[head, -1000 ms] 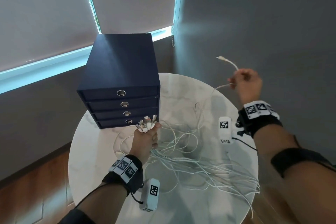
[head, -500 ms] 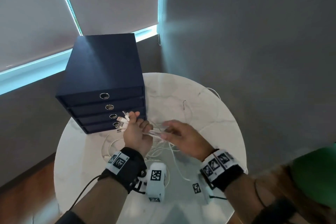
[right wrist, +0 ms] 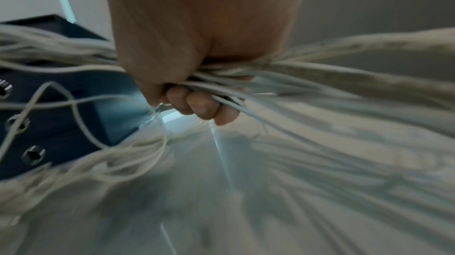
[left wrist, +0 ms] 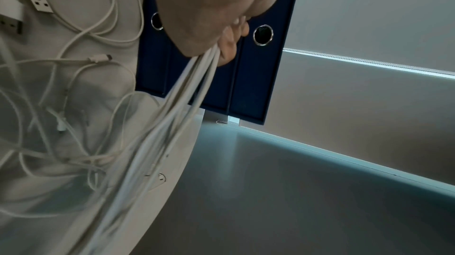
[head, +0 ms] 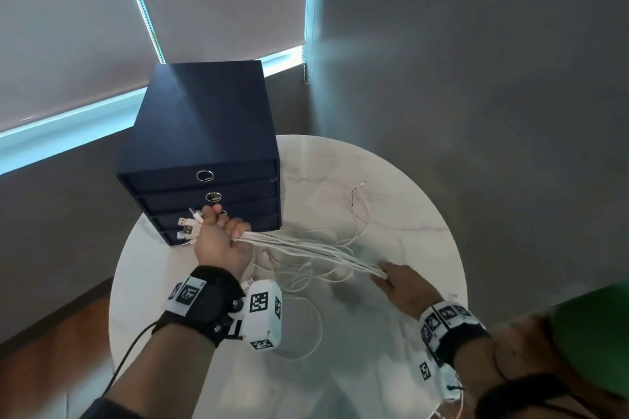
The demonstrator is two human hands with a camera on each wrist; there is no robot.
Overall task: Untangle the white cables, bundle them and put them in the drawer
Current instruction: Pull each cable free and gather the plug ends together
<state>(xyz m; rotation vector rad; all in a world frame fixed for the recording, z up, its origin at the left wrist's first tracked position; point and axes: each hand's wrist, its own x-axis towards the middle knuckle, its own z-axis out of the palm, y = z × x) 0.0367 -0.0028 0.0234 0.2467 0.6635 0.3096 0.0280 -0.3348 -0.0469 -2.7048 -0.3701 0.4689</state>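
Left hand (head: pixel 221 243) grips the white cables (head: pixel 306 250) near their plugs; right hand (head: pixel 403 286) closes around the same strands (taut between hands) above the worktop (head: pixel 401 197), beside the drawer unit (head: pixel 204 133).

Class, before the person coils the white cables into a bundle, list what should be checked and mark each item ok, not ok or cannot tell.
1. Left hand grips the plug ends together: ok.
2. Right hand holds the cable strands further along: ok.
3. Strands between the hands run straight together: ok.
4. All cables gathered: not ok; loose loops lie on the table.
5. Tangles beyond the right hand cleared: cannot tell.
6. A drawer of the drawer box open to take the bundle: not ok; all shut.
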